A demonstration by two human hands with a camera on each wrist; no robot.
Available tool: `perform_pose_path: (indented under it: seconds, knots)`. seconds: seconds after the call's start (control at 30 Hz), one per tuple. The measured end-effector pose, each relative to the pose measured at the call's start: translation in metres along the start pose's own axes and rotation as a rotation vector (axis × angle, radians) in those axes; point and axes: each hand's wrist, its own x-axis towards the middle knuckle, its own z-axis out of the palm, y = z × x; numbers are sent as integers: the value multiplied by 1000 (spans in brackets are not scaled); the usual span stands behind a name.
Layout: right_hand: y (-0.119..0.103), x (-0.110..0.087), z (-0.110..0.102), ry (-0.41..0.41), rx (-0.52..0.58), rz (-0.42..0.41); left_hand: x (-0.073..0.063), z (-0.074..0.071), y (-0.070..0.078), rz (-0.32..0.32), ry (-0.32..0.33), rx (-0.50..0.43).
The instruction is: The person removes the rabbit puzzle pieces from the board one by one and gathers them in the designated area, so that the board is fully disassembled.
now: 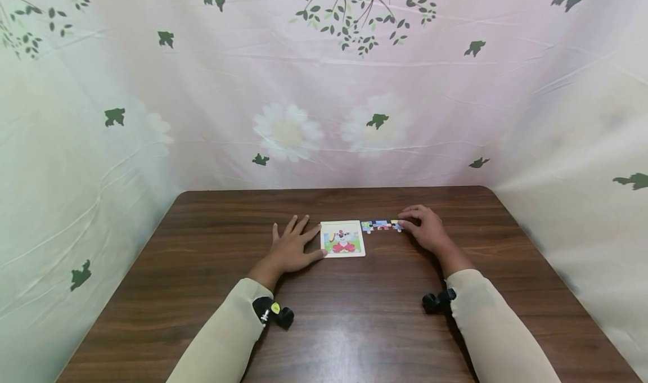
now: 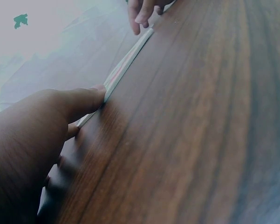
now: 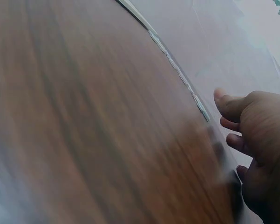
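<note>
head view: frame (image 1: 362, 239) holds picture (image 1: 343, 242); left hand (image 1: 289, 250) spread, right hand (image 1: 429, 232) loose near pieces (image 1: 382, 225)

On the surface (image 1: 344, 310), the puzzle board (image 1: 342, 239) lies between the left grip (image 1: 288, 252) — touching its left edge — and a row of puzzle pieces (image 1: 382, 225) just beside its far right corner. The right grip (image 1: 427, 229) is at the row's right end. Behind the surface and along both sides hangs a curtain (image 1: 324, 85).
</note>
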Motion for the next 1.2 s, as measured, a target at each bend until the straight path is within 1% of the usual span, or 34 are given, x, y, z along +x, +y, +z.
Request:
perform_pose_path:
  seconds: [0.17, 0.33, 0.53, 0.8, 1.0, 1.2]
  knots:
    - [-9, 2, 7, 21, 3, -28, 0, 0, 0, -2, 0, -7]
    - [-18, 6, 16, 50, 35, -54, -1, 0, 0, -1, 4, -2]
    - [-27, 13, 30, 111, 98, -97, -2, -1, 0, -2, 3, 8]
    - [-42, 13, 43, 193, 197, -179, -1, 0, 0, 4, 0, 10]
    - [-55, 15, 56, 178, 224, -235, -1, 0, 0, 6, 12, 7]
    - [-70, 13, 67, 131, 237, -232, 0, 0, 1, -1, -4, 18]
